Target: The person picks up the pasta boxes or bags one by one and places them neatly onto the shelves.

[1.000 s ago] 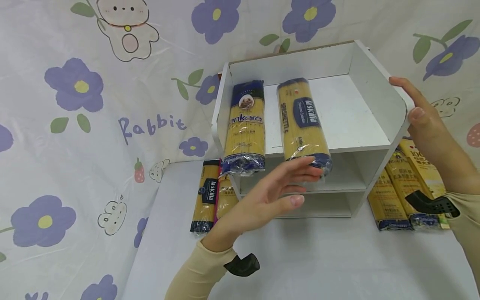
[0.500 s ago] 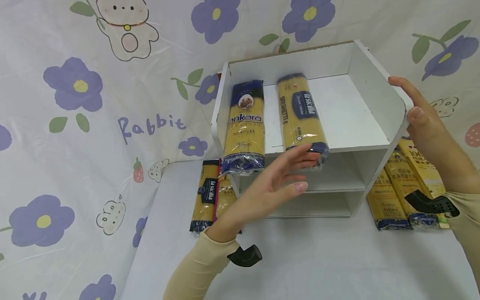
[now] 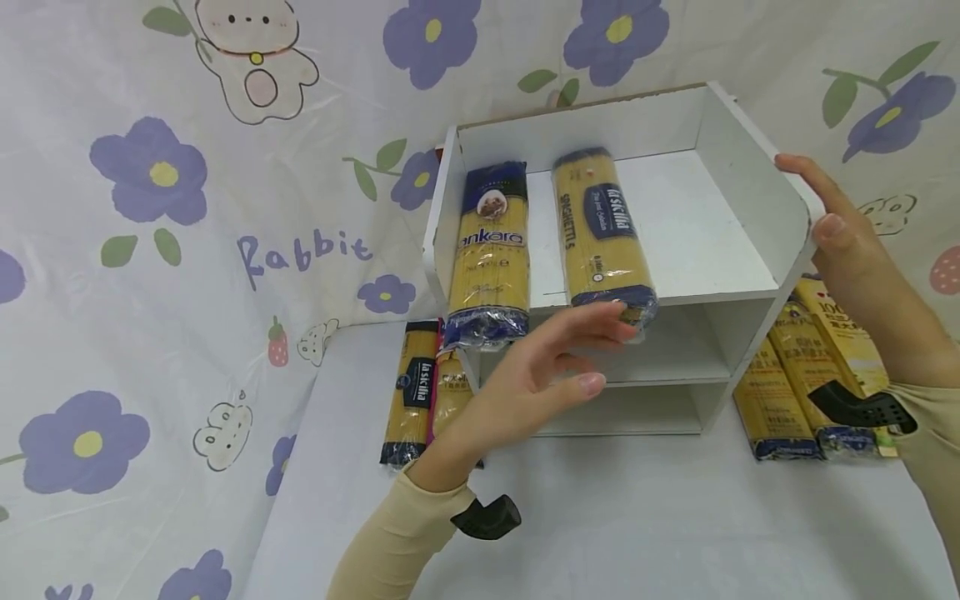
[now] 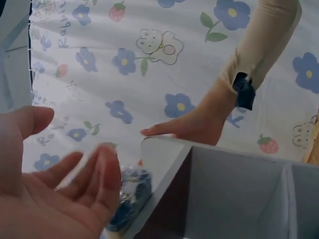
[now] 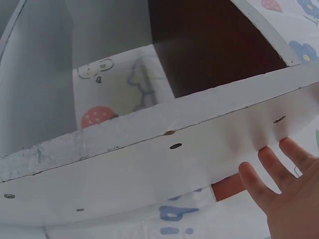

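A white shelf unit [image 3: 678, 296] has two spaghetti packs lying on its top level. The ankara pack [image 3: 491, 250] is by the left wall. To its right, the la sicilia spaghetti pack [image 3: 603, 229] lies slightly slanted, its blue clear-wrapped end jutting past the front edge. My left hand [image 3: 540, 375] is at that end, fingers loosely extended and fingertips overlapping the wrapper in the head view; its palm and thumb show in the left wrist view. My right hand [image 3: 855, 242] rests on the shelf's right side panel, and in the right wrist view its straight fingers [image 5: 271, 167] touch the outer face.
Left of the unit, another la sicilia pack [image 3: 416, 392] leans beside a pink-edged pasta pack [image 3: 450, 387]. Several yellow pasta packs [image 3: 798, 392] lean at the right side. A flower-printed cloth [image 3: 300, 183] hangs behind the white table [image 3: 637, 517].
The la sicilia pack on top has slid a little further back onto the shelf. My left hand moved up with it, then dropped slightly. My right hand has stayed on the panel.
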Demonstrator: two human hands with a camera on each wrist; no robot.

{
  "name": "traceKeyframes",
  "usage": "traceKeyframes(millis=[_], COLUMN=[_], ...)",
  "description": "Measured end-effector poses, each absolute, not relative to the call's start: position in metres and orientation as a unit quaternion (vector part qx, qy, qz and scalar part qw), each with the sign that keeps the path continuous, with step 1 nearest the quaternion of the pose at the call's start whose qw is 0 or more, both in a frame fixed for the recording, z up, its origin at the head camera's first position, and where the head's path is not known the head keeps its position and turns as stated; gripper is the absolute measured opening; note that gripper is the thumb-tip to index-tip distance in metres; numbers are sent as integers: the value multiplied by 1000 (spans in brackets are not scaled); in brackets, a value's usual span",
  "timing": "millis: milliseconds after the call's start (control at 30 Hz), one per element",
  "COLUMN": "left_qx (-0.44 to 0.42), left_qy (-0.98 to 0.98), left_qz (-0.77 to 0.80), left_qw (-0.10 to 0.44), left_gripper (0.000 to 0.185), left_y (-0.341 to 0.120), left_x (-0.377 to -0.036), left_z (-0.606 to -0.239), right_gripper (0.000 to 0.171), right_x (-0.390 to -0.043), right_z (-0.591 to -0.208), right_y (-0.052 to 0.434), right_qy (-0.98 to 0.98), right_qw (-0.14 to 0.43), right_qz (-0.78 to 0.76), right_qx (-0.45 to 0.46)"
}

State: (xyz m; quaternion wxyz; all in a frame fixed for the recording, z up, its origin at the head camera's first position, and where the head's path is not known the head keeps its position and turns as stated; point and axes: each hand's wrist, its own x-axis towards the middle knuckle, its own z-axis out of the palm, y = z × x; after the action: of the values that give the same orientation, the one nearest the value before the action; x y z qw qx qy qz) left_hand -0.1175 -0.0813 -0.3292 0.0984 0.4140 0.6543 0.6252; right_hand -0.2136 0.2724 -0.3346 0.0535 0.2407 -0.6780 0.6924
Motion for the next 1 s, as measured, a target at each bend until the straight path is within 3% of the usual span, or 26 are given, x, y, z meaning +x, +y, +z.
traceKeyframes(millis=[267, 500, 667, 833, 1000], left_qx=[487, 474, 376, 218, 87], left_qy=[611, 589, 660, 769, 872], left_qz=[615, 653, 643, 594, 479], left_qw=[101, -47, -103, -85, -40], left_gripper=[46, 33, 30, 36, 53], left_y=[-128, -187, -232, -270, -298], left_x=[-90, -89, -100, -115, -128], left_z=[-322, -338, -368, -417, -474], right_gripper=[91, 87, 88, 87, 88], right_x=[-217, -221, -217, -219, -221], right_z=[-340, -344, -342, -346, -346], right_y=[275, 277, 275, 278, 279], right_qy=[-672, -661, -668, -653, -650], right_qw=[60, 64, 67, 60, 58], right_qz=[692, 700, 694, 705, 706], right_qx=[255, 263, 258, 269, 276])
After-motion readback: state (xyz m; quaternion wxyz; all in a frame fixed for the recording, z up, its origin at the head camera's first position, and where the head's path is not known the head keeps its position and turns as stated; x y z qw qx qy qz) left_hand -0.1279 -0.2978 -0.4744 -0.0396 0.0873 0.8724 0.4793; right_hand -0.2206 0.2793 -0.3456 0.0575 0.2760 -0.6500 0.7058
